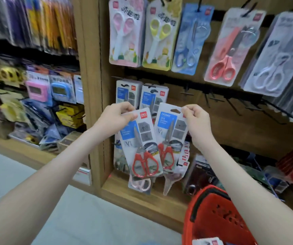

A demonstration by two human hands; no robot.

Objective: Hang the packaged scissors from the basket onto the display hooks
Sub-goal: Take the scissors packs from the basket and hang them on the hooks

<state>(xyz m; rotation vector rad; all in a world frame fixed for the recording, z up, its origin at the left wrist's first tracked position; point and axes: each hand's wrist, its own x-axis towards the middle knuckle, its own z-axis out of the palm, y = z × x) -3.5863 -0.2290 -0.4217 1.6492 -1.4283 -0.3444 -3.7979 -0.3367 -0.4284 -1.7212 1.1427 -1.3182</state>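
Observation:
I hold two packs of red-handled scissors in front of the wooden display. My left hand (118,114) pinches the top of the left scissors pack (141,144). My right hand (196,119) pinches the top right corner of the right scissors pack (170,137), whose hang slot shows uncovered. Behind them two matching packs (142,94) hang on the middle row. To their right several bare black display hooks (218,98) stick out. The red basket (213,216) sits at the lower right under my right forearm, with a white pack edge (207,242) showing inside.
The top row holds pink (124,32), yellow (160,36), blue (190,43), coral (230,50) and white scissors packs (274,59). More packs hang on the bottom row (177,167). A wooden upright (91,85) divides this bay from shelves of stationery on the left. Grey floor lies below.

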